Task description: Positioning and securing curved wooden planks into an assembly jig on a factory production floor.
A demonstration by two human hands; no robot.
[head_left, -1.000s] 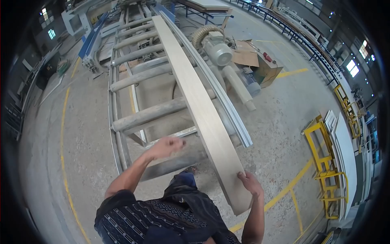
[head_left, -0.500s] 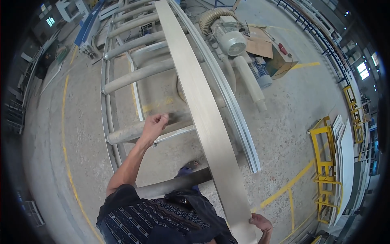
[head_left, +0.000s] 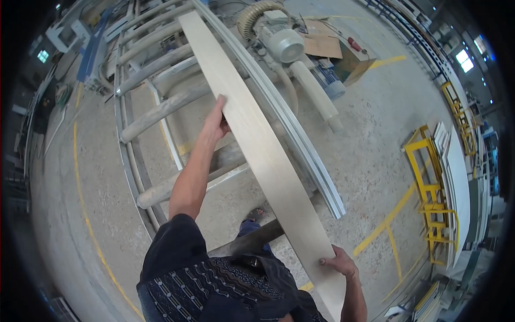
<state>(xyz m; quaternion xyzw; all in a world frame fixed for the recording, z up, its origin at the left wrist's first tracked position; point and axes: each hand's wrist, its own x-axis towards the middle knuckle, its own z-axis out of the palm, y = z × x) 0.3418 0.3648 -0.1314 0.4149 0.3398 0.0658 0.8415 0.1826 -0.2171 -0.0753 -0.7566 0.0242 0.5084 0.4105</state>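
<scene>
Head view, rail [head_left: 302, 153] beside board [head_left: 252, 129], motor [head_left: 283, 44] beyond

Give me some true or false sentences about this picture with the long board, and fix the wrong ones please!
1. The person's left grip is at the left edge of the long pale board. True.
2. The board is round like a pipe. False: it is long and flat.
3. The right grip has its thumb on top of the board. True.
4. The yellow frame stands to the left of the board. False: it stands to the right.
5. Grey rollers show to the left of the board. True.
6. The painted floor lines are red. False: they are yellow.
</scene>
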